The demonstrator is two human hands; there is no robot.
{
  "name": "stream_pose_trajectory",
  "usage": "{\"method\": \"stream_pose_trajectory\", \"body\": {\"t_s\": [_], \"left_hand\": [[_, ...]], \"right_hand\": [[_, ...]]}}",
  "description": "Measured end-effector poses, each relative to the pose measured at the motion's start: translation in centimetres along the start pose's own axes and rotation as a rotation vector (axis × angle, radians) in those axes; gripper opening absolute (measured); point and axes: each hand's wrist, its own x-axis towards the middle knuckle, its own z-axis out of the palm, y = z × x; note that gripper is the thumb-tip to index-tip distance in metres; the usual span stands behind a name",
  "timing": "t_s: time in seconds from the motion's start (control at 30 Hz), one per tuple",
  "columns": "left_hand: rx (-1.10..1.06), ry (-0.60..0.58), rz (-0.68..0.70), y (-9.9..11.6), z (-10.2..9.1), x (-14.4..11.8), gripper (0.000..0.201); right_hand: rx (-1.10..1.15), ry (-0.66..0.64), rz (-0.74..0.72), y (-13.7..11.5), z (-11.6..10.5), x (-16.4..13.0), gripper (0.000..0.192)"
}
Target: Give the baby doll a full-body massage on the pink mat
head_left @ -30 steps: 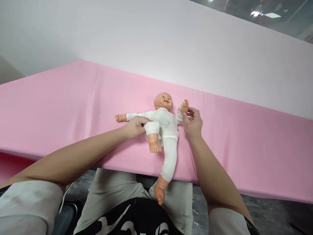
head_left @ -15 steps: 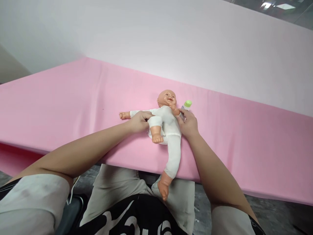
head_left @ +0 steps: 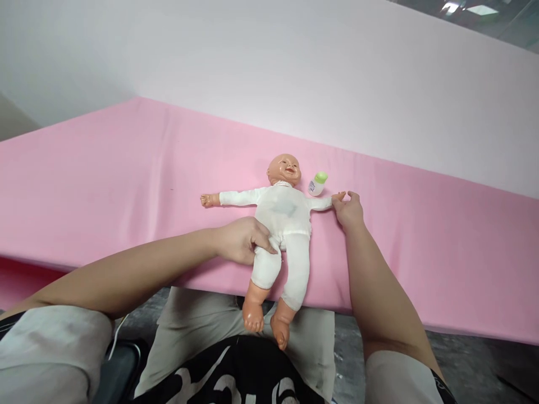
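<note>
Doll (head_left: 283, 212) lies face up between your hands, long axis running straight away from you, smooth glossy feet (head_left: 253, 310) past near table edge. Your left hand (head_left: 244, 240) nearer torso, clamped on soft, white-clothed thigh. Your right hand (head_left: 348, 212) farther out, well apart from left, touching doll's outstretched hand (head_left: 338, 196); cannot tell if grip closes. Torso soft, grayish patch on chest. Beyond: rounded shiny head (head_left: 284, 169); squat whitish bottle (head_left: 316, 186), green cap, beside arm; smooth pink cover (head_left: 92, 185); pale plain wall (head_left: 252, 67).
</note>
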Motion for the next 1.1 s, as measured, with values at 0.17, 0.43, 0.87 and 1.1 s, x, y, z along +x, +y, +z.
{"method": "stream_pose_trajectory", "body": {"t_s": [0.17, 0.43, 0.87, 1.1], "left_hand": [[-0.084, 0.171, -0.039, -0.4, -1.0, 0.6, 0.017], [-0.161, 0.547, -0.355, -3.5, -2.7, 1.4, 0.014], [-0.059, 0.42, -0.154, -1.7, -1.9, 1.2, 0.014], [0.067, 0.129, 0.093, -0.5, 0.1, 0.1, 0.026]], "right_hand": [[0.188, 0.009, -0.196, -2.7, 0.9, -2.5, 0.069], [0.01, -0.159, -0.738, -7.4, 3.9, -8.0, 0.039], [0.119, -0.22, -0.521, -5.5, 3.3, -6.1, 0.045], [0.296, -0.079, -0.242, -0.1, 1.1, -1.2, 0.076]]}}
